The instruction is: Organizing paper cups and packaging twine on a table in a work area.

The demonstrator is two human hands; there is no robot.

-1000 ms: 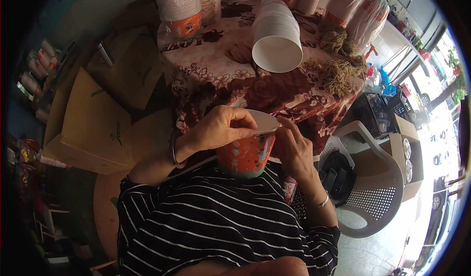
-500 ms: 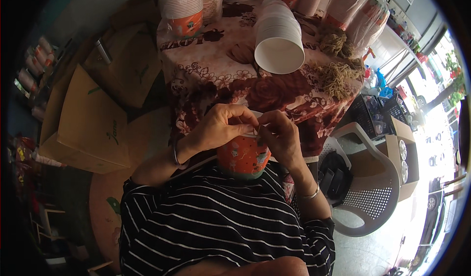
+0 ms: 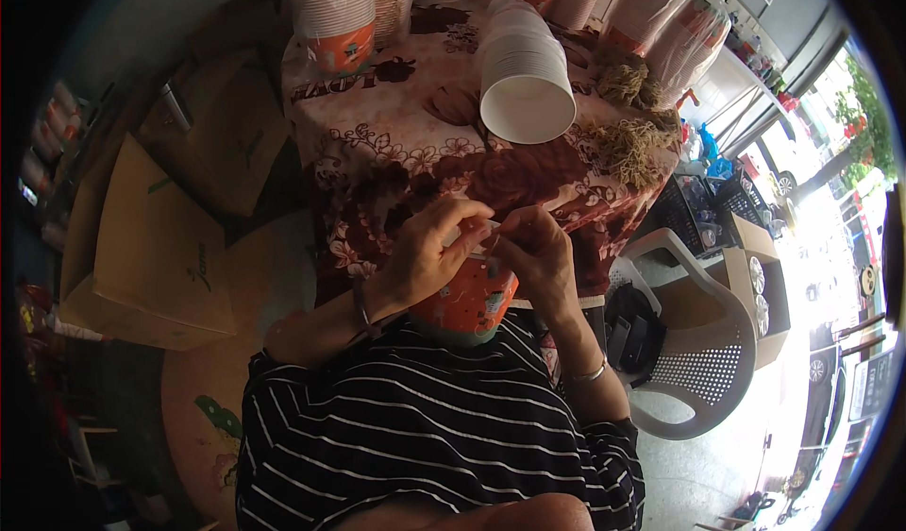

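Note:
An orange paper bucket (image 3: 469,303) with a green base and small printed figures stands tilted against my striped shirt, close to the table's near edge. My left hand (image 3: 429,259) is at its rim, thumb and fingers pinched together. Opposite it, my right hand (image 3: 538,255) is also pinched, with its fingertips meeting the left ones over the opening. Whatever lies between the fingertips is too small and dark to name. Both hands cover most of the white rim. Farther up the table lies a nested stack of white paper buckets (image 3: 528,108), its open mouth facing me.
Tangled dry brown strands (image 3: 630,149) lie at the right of the flowered tablecloth (image 3: 425,120). Wrapped stacks of paper buckets (image 3: 332,21) line its far side. Cardboard boxes (image 3: 142,257) stand on the left; a plastic armchair (image 3: 703,361) holding a black item is on the right.
The whole view has shifted slightly, so the table appears farther left. My left hand has turned a little, its fingers more upright; both hands remain pinched together over the bucket's rim.

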